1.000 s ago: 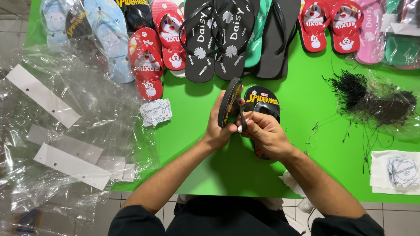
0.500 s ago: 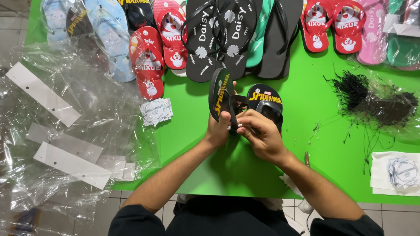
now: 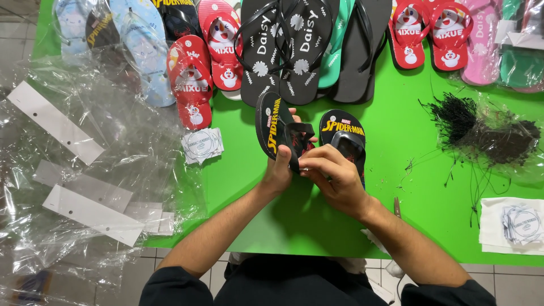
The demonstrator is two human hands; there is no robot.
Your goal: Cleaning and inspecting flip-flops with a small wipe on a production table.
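Left hand (image 3: 279, 173) grips black flip-flop (image 3: 273, 129) upright; right hand (image 3: 334, 178) fingers (image 3: 310, 162) pinch its strap. Second flip-flop (image 3: 344, 136) lies just beyond right fingers; bare green table (image 3: 238, 175) left.

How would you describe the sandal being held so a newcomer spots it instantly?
On the green table, look below the row of flip-flops along the far edge. The held flip-flop is small, black with yellow lettering, tilted in the left hand while the right hand pinches its strap. Its twin lies flat beside it.
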